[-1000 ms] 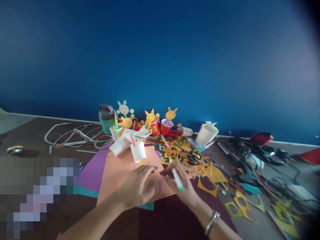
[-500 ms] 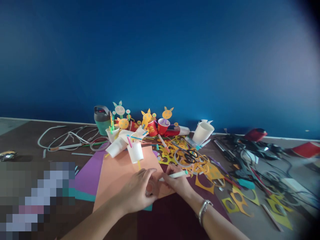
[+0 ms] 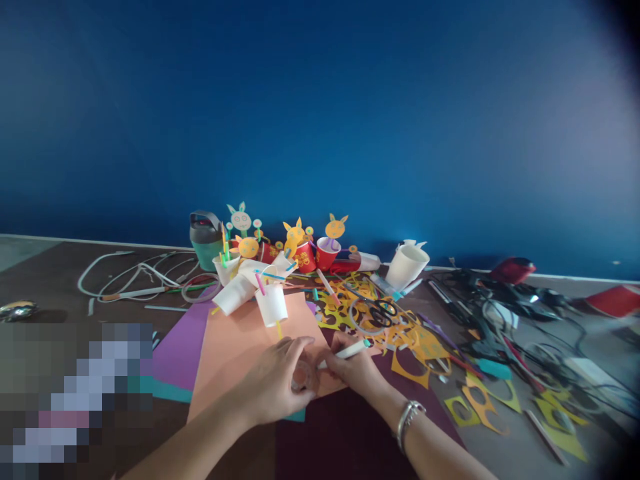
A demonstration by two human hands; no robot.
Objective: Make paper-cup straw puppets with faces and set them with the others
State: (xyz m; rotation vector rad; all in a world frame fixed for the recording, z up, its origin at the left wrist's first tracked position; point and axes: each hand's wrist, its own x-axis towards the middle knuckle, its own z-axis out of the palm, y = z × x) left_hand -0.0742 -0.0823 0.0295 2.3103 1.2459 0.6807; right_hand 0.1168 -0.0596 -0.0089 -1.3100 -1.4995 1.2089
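My left hand (image 3: 277, 380) curls its thumb and fingers around a clear roll of tape (image 3: 301, 375), pressing it flat on the orange sheet of paper (image 3: 220, 353). Gripped in my right hand (image 3: 350, 363) is a white marker (image 3: 345, 353) with a teal end; its tip points left and down at the edge of the tape roll. Any line drawn there is too faint to make out. Just beyond my hands, a white paper cup (image 3: 273, 305) with a pink straw piece stands on the orange sheet. Purple paper (image 3: 175, 353) lies beneath that sheet on the left.
Yellow and orange paper scraps (image 3: 415, 340) with scissors (image 3: 384, 310) spread to the right. Behind are cups with paper animal heads (image 3: 335, 228), a white cup (image 3: 407, 267) and a green-grey flask (image 3: 205, 243). Cables (image 3: 530, 347) tangle at the far right, before a blue wall.
The marker's teal end has swung slightly left and down, its tip still by the roll's edge. My left hand keeps its place on the tape roll.
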